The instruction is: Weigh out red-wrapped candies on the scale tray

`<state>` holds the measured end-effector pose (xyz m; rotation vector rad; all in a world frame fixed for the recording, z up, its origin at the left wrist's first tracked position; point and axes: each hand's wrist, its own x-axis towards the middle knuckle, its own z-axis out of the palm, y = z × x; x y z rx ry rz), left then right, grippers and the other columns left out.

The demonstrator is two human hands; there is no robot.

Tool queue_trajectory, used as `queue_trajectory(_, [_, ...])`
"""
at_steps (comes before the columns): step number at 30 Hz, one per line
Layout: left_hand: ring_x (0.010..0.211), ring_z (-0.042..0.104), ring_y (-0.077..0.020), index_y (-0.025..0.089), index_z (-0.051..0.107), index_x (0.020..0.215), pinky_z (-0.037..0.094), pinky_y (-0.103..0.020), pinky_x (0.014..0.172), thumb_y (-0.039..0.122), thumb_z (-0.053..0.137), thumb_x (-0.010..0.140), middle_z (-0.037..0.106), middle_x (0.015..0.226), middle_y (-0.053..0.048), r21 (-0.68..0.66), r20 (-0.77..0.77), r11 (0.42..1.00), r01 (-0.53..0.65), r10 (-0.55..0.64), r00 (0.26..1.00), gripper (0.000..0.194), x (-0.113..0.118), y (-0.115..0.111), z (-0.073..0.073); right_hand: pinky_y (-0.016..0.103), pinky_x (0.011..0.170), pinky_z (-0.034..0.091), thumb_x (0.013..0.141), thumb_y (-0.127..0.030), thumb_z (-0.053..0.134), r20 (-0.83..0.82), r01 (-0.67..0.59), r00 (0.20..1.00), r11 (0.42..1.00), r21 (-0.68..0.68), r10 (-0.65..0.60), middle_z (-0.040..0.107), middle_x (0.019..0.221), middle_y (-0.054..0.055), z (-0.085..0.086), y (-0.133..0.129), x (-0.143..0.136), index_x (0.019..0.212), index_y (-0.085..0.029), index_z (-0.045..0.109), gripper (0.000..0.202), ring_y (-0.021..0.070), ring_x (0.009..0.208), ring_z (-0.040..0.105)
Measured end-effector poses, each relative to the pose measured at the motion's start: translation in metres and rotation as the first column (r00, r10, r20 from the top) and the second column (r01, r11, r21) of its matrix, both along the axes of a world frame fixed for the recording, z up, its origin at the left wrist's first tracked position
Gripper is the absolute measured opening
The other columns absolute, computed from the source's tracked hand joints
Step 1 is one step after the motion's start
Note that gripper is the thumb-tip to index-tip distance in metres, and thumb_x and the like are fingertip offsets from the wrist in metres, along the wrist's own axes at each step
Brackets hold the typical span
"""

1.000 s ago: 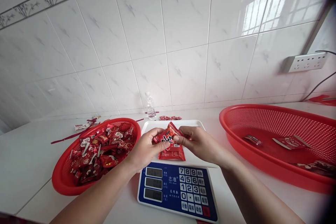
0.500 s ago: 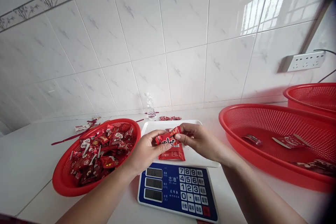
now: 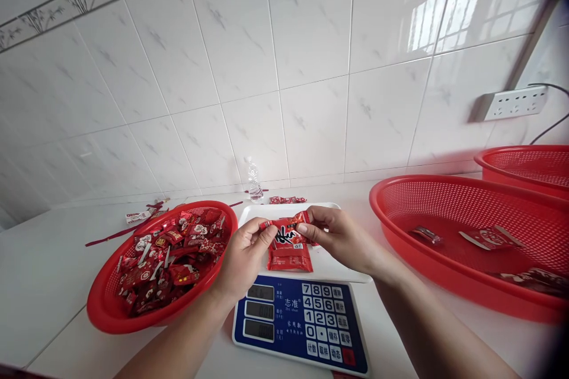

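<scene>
Both hands pinch one small red snack packet with bold dark lettering, stretched between them above the scale. My left hand has its thumb and fingers closed on the packet's left end. At the right end, my right hand grips it between thumb and fingers. Beneath lies another red packet, its lower part showing on the white weighing tray. In front of the tray, the scale's blue keypad panel faces me; its display digits are too faint to read.
On the left stands a red basket heaped with red-wrapped snacks. A larger red basket at right holds several packets, with another red basket behind. A clear bottle, small red packets and red ribbon lie toward the wall.
My left fingers have shifted on the packet, uncovering more of its dark lettering. It now looks flatter and faces me more. Both hands still hold it over the tray.
</scene>
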<state>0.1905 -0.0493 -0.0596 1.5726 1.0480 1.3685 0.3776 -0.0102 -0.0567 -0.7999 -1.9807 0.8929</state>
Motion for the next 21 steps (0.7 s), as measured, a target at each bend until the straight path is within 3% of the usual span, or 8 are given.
queue_trajectory(6, [0.078, 0.057, -0.0146, 0.018, 0.064, 0.090, 0.046, -0.025, 0.072, 0.044, 0.056, 0.088, 0.065, 0.083, -0.001, -0.030, -0.044, 0.999, -0.019, 0.018, 0.999, 0.027, 0.001, 0.001, -0.001, 0.026, 0.055, 0.039, 0.087, -0.054, 0.048, 0.019, 0.041, 0.999, 0.999, -0.022, -0.040, 0.054, 0.064, 0.000, 0.004, -0.001, 0.004, 0.070, -0.019, 0.052, 0.039, 0.0119, 0.059, 0.048])
queue_trajectory(10, [0.091, 0.060, -0.0189, 0.019, 0.062, 0.096, 0.046, -0.030, 0.082, 0.040, 0.054, 0.088, 0.066, 0.095, -0.005, 0.005, -0.229, 0.999, -0.054, 0.054, 0.972, 0.024, -0.005, 0.004, -0.006, 0.025, 0.053, 0.038, 0.086, -0.048, 0.049, 0.042, 0.245, 0.969, 0.969, -0.012, -0.245, 0.061, 0.065, 0.001, 0.010, 0.003, 0.015, 0.068, -0.020, 0.051, 0.034, 0.0137, 0.060, 0.054])
queue_trajectory(13, [0.099, 0.059, -0.0222, 0.020, 0.064, 0.096, 0.044, -0.036, 0.091, 0.031, 0.056, 0.085, 0.066, 0.103, -0.006, 0.019, -0.507, 1.000, -0.021, 0.028, 0.861, 0.017, -0.009, 0.007, -0.013, 0.025, 0.053, 0.035, 0.085, -0.044, 0.050, 0.113, 0.481, 0.866, 0.873, 0.079, -0.488, 0.064, 0.066, 0.001, 0.012, 0.007, 0.023, 0.065, -0.021, 0.049, 0.031, 0.0150, 0.060, 0.054])
queue_trajectory(15, [0.105, 0.057, -0.0241, 0.021, 0.066, 0.097, 0.042, -0.039, 0.095, 0.026, 0.059, 0.082, 0.066, 0.108, -0.007, 0.018, -0.638, 1.000, 0.016, -0.001, 0.770, 0.017, -0.011, 0.009, -0.020, 0.026, 0.052, 0.034, 0.085, -0.042, 0.050, 0.195, 0.555, 0.794, 0.818, 0.152, -0.576, 0.064, 0.065, 0.001, 0.012, 0.010, 0.027, 0.063, -0.021, 0.048, 0.030, 0.0147, 0.057, 0.052])
queue_trajectory(17, [0.109, 0.055, -0.0252, 0.021, 0.067, 0.099, 0.041, -0.039, 0.097, 0.023, 0.061, 0.080, 0.065, 0.112, -0.008, 0.013, -0.696, 0.999, 0.039, -0.019, 0.718, 0.020, -0.011, 0.012, -0.027, 0.026, 0.053, 0.032, 0.085, -0.041, 0.049, 0.261, 0.565, 0.759, 0.803, 0.192, -0.596, 0.063, 0.065, 0.001, 0.012, 0.011, 0.029, 0.062, -0.021, 0.048, 0.030, 0.0142, 0.056, 0.049])
queue_trajectory(21, [0.111, 0.054, -0.0258, 0.021, 0.067, 0.103, 0.041, -0.040, 0.098, 0.019, 0.060, 0.080, 0.064, 0.113, -0.008, 0.012, -0.721, 0.999, 0.036, -0.017, 0.693, 0.024, -0.013, 0.022, -0.035, 0.026, 0.053, 0.031, 0.087, -0.043, 0.046, 0.322, 0.528, 0.756, 0.822, 0.214, -0.569, 0.064, 0.067, 0.001, 0.012, 0.011, 0.029, 0.065, -0.021, 0.052, 0.031, 0.0143, 0.055, 0.050])
